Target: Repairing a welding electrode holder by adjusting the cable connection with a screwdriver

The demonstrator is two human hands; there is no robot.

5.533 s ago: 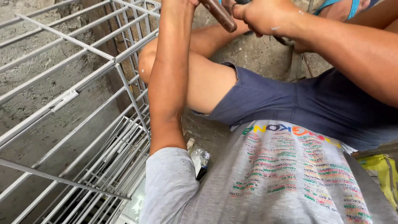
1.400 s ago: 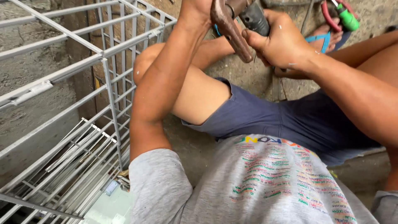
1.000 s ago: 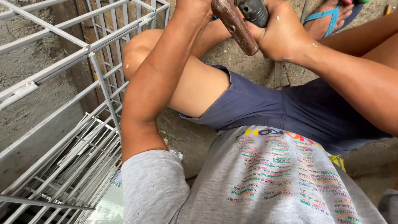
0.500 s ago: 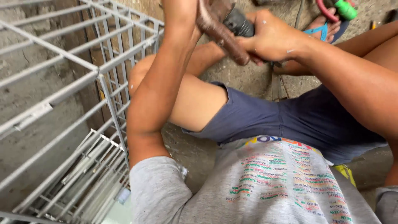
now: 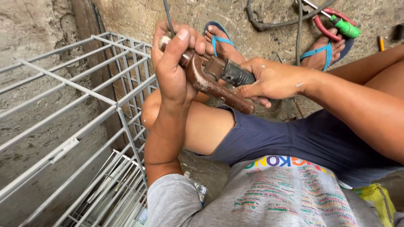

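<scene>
Head view: both hands (image 5: 269, 80) grip rusty electrode holder (image 5: 214, 80).

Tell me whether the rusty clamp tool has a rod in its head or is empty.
Rod in: a thin dark rod rises from the rusty clamp tool where the left hand grips; the right hand holds its handle.

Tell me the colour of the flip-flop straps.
Light blue straps, clearest in the head view, on both feet.

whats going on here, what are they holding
A person sits on the concrete floor beside a grey metal rod frame. Both hands grip a rusty electrode holder: the left hand wraps its front end, where a thin rod sticks up, and the right hand holds the dark handle.
</scene>
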